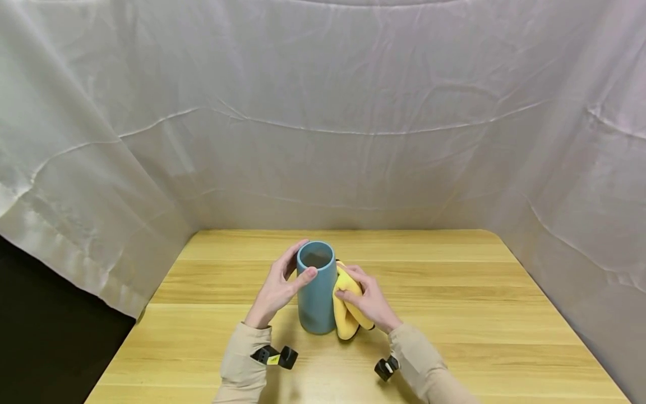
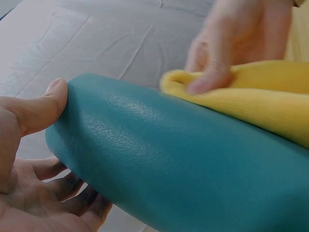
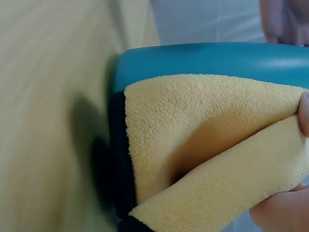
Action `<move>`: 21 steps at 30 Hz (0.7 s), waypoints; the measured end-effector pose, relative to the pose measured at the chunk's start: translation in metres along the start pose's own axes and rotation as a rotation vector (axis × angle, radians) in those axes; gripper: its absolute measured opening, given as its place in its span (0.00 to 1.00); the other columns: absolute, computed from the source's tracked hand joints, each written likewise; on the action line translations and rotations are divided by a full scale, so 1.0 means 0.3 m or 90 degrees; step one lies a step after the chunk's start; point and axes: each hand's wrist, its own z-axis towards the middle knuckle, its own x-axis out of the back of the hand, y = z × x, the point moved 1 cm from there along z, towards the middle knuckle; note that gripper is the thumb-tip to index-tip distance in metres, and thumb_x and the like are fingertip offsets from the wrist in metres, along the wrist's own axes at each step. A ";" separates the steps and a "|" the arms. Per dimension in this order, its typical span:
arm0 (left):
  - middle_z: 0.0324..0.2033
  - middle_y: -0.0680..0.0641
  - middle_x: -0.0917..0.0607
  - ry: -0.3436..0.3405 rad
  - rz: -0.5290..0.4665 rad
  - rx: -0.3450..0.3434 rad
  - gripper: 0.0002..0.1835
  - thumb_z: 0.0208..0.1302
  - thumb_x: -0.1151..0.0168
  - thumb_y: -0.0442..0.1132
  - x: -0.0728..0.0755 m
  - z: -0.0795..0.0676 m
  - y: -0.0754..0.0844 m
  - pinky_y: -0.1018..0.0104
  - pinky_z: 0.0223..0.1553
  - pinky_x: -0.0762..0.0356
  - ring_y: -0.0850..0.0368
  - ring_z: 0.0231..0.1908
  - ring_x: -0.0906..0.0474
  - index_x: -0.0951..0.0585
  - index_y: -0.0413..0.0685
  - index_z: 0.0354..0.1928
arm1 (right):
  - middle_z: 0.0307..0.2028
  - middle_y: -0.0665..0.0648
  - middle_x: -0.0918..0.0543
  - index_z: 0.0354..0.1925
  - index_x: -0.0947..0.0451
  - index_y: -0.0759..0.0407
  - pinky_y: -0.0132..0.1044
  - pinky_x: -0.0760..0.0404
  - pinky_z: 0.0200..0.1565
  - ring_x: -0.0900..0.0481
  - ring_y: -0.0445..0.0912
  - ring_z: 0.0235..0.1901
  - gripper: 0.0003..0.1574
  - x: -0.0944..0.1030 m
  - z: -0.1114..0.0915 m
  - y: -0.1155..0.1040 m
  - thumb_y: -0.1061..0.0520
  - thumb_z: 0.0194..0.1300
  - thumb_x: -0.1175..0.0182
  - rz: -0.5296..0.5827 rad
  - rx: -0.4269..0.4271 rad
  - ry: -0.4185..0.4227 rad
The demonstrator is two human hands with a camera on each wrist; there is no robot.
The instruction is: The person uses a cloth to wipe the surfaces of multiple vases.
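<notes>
A tall blue-teal cylindrical vase [image 1: 317,306] stands upright on the wooden table, its round mouth facing up. My left hand [image 1: 276,286] grips it near the rim from the left, thumb at the front edge and fingers round the far side. In the left wrist view the thumb presses the vase's [image 2: 145,145] upper end. On the other side, my right hand [image 1: 370,297] pinches a folded yellow cloth [image 1: 347,314] with dark edging and holds it against the vase wall. The right wrist view shows the fluffy cloth [image 3: 183,125] draped along the vase [image 3: 193,60], its lower corner hanging near the tabletop.
The light wooden table [image 1: 454,303] extends to both sides of the vase. Grey-white fabric curtains [image 1: 353,168] enclose it at the back and sides. A dark area [image 1: 45,325] lies beyond the table's left edge. Both wrists carry small black cameras [image 1: 288,357].
</notes>
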 end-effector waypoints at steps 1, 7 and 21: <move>0.69 0.40 0.27 0.000 -0.001 0.000 0.36 0.67 0.34 0.39 0.000 0.000 0.000 0.44 0.78 0.43 0.44 0.73 0.35 0.36 0.47 0.75 | 0.63 0.63 0.24 0.69 0.28 0.57 0.26 0.26 0.59 0.27 0.44 0.58 0.36 -0.002 -0.003 0.011 0.60 0.64 0.32 0.002 -0.008 -0.003; 0.69 0.40 0.27 -0.001 -0.004 0.000 0.36 0.67 0.34 0.39 0.000 0.000 0.002 0.45 0.78 0.44 0.44 0.73 0.35 0.36 0.48 0.75 | 0.65 0.64 0.26 0.70 0.29 0.58 0.26 0.25 0.59 0.28 0.46 0.60 0.37 -0.006 -0.010 0.030 0.61 0.64 0.33 0.026 -0.031 -0.012; 0.69 0.39 0.26 -0.005 -0.008 -0.002 0.36 0.67 0.34 0.39 0.002 0.001 0.001 0.44 0.78 0.44 0.44 0.73 0.35 0.36 0.47 0.75 | 0.64 0.66 0.26 0.70 0.29 0.60 0.28 0.24 0.57 0.27 0.41 0.56 0.35 0.019 0.039 -0.087 0.62 0.66 0.35 0.045 0.033 -0.020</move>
